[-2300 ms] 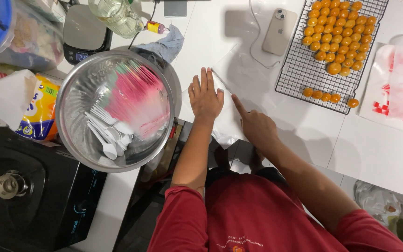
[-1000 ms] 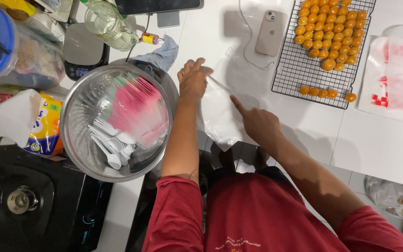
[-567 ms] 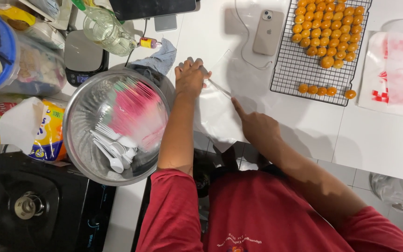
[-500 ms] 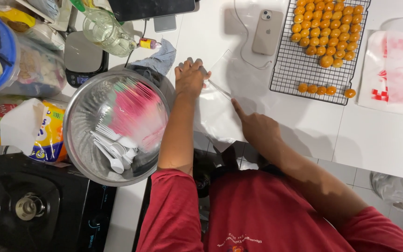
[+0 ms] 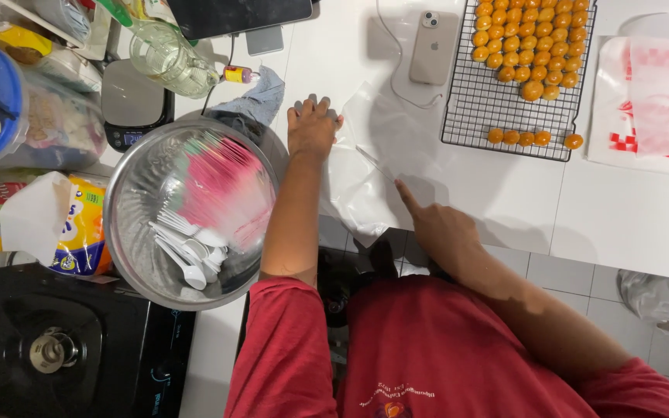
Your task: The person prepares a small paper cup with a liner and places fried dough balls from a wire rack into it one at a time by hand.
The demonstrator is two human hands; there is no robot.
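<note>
A clear plastic sheet [image 5: 385,155] lies on the white counter [image 5: 520,209], hanging a little over its front edge. My left hand [image 5: 311,128] presses flat on the sheet's far left corner, fingers spread. My right hand [image 5: 437,224] rests near the sheet's near right side, with the index finger stretched out onto the plastic. Neither hand grips anything. A black wire rack [image 5: 520,77] holding several small orange balls sits beyond the sheet on the right.
A steel bowl [image 5: 191,213] with pink packets and white plastic spoons stands at my left elbow. Behind it are a kitchen scale [image 5: 129,104], a glass bottle [image 5: 170,58] and a grey cloth [image 5: 253,101]. A phone [image 5: 431,46], a red-checked paper [image 5: 652,101] and a black stove [image 5: 63,348] are nearby.
My left hand has slid farther up the sheet toward its far corner and spread flat. My right hand stays near the front edge with its index finger on the plastic.
</note>
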